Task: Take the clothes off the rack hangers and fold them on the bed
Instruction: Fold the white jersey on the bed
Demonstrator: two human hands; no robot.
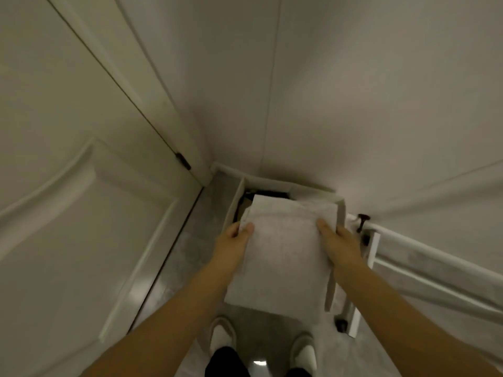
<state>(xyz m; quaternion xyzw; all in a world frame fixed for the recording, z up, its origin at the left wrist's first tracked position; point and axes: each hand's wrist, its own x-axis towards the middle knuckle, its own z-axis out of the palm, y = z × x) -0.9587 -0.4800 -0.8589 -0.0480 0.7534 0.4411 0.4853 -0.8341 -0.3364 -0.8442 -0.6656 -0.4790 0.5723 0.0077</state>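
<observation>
A folded light grey garment (pixel 283 254) is held flat between both hands, over an open fabric storage box (pixel 234 205) on the floor in the corner. My left hand (pixel 232 244) grips its left edge with the thumb on top. My right hand (pixel 341 244) grips its right edge the same way. Dark items show inside the box behind the garment. No rack, hangers or bed are in view.
A white panelled door (pixel 81 200) stands close on the left with a dark hinge (pixel 183 161). White walls meet in the corner ahead. A white frame with a dark knob (pixel 363 221) is at the right. My white shoes (pixel 221 334) stand on grey floor.
</observation>
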